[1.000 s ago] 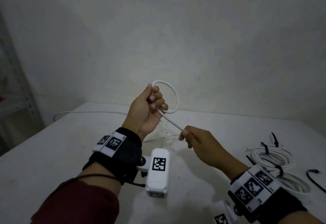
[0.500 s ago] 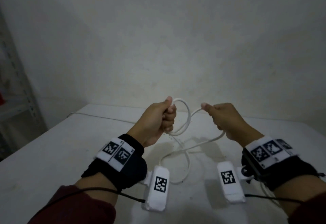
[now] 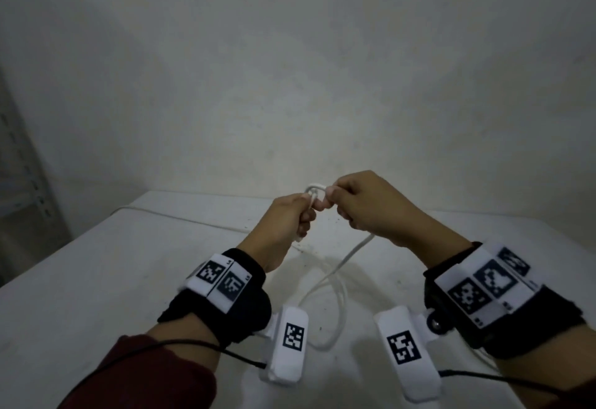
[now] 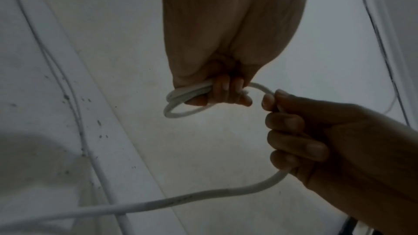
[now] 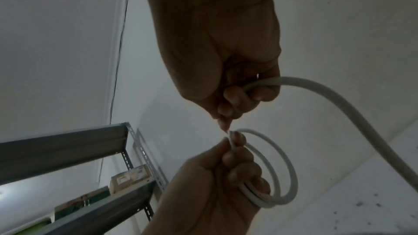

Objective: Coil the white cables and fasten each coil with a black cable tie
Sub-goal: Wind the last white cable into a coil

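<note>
Above the white table [image 3: 96, 279] both hands hold one white cable [image 3: 350, 257]. My left hand [image 3: 290, 218] is a fist gripping a small coil of two or three loops [image 4: 181, 99], also the coil [image 5: 278, 176] in the right wrist view. My right hand [image 3: 364, 205] meets it fingertip to fingertip, thumb and fingers curled round the cable [image 5: 316, 92] just past the coil. From the right hand [image 4: 316, 140] the loose cable [image 4: 203, 196] sags down and loops on the table. No black cable tie shows.
A length of white cable [image 3: 180, 218] trails left across the table's far side. A grey metal shelf rack [image 5: 68, 149] with boxes stands at the left by the wall. The plain wall rises just behind the table.
My right hand rose from the table, brought a further turn of cable up and closed against my left hand. The coil in the left fist has grown and tightened. The head view tilted up, dropping the tied coils from sight.
</note>
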